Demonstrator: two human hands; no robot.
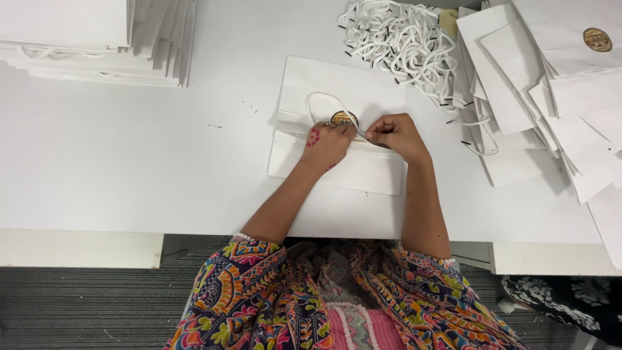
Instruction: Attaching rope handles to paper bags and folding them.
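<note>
White table (129,162) everywhere, one flat paper bag (337,165) lying mid-table. Left hand (326,144) presses its top edge, right hand (393,134) pinches the white cord (324,104); one loop's in. Finished stack (97,39) far left, cord pile (402,39) and plenty of bags (551,97) waiting right.

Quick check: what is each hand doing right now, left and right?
Left hand: closed, pressing on the white paper bag, at the white cord handle.
Right hand: closed, pinching the cord's end.
</note>
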